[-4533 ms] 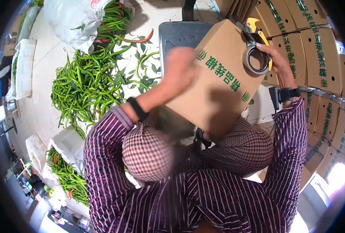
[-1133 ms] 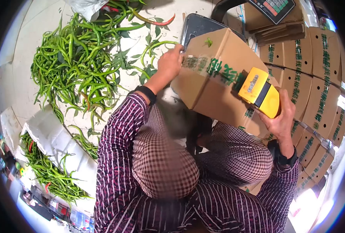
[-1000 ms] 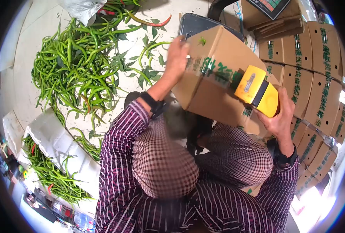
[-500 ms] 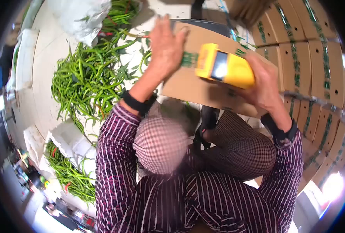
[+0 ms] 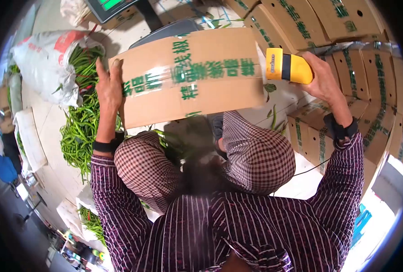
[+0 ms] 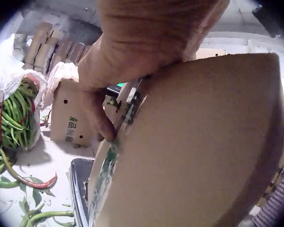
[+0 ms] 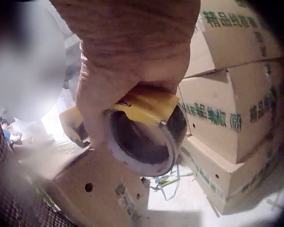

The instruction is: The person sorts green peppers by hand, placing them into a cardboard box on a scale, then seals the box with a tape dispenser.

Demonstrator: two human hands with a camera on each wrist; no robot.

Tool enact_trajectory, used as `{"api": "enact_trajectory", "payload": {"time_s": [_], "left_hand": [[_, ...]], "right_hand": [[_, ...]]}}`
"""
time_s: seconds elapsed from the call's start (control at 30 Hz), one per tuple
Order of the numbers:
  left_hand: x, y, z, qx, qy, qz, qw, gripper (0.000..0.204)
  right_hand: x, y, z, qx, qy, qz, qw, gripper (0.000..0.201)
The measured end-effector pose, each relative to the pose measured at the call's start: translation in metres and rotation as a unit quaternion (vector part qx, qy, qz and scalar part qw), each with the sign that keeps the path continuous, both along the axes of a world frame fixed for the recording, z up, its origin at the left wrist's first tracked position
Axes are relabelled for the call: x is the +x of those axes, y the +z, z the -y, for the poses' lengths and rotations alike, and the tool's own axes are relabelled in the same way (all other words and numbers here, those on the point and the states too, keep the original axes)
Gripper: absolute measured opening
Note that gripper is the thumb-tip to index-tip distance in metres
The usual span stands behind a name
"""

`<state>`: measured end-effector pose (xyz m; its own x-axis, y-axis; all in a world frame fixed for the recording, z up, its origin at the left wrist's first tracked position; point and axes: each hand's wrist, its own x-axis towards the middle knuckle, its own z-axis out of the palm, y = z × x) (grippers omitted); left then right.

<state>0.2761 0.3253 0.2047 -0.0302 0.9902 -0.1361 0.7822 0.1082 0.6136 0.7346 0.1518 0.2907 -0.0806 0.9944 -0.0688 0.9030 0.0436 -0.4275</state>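
Observation:
A cardboard box [image 5: 165, 97] with green lettering and clear tape along its top is held up over the person's knees. At its left end the left hand [image 5: 109, 88] grips the edge; in the left wrist view that hand [image 6: 132, 52] has its fingers bent over the box's taped side [image 6: 189, 142]. The right hand [image 5: 321, 79] is curled round a yellow tape dispenser [image 5: 296, 68], just off the box's right end. The right wrist view shows the hand [image 7: 132, 52] over the dispenser [image 7: 154, 106], with a tape roll [image 7: 165, 165] in it.
Behind the box stands a scale with a dark platform [image 5: 174, 31] and a lit display [image 5: 110, 3]. Stacked cartons [image 5: 296, 22] fill the right side. Green peppers [image 5: 81, 140] and a white sack [image 5: 43, 63] lie on the left.
The box has turned, so its taped lettered face shows upward. The left hand has moved left and down to the box's end. The dispenser has moved right, off the box, in the right hand.

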Motion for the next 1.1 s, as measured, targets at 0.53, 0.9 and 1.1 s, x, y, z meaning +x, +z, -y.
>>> {"api": "enact_trajectory", "payload": {"time_s": [0.53, 0.9, 1.1], "left_hand": [[-0.028, -0.017, -0.023, -0.026, -0.035, 0.102, 0.994, 0.083], [-0.031, -0.003, -0.031, -0.028, -0.051, 0.091, 0.994, 0.085], [-0.043, -0.020, -0.041, -0.055, -0.055, 0.105, 0.991, 0.084]], "right_hand": [[-0.016, -0.096, 0.035, 0.011, -0.052, -0.173, 0.983, 0.057], [-0.010, -0.206, 0.106, 0.059, -0.066, -0.108, 0.990, 0.055], [0.003, -0.252, 0.137, -0.015, -0.070, -0.063, 0.995, 0.045]]}}
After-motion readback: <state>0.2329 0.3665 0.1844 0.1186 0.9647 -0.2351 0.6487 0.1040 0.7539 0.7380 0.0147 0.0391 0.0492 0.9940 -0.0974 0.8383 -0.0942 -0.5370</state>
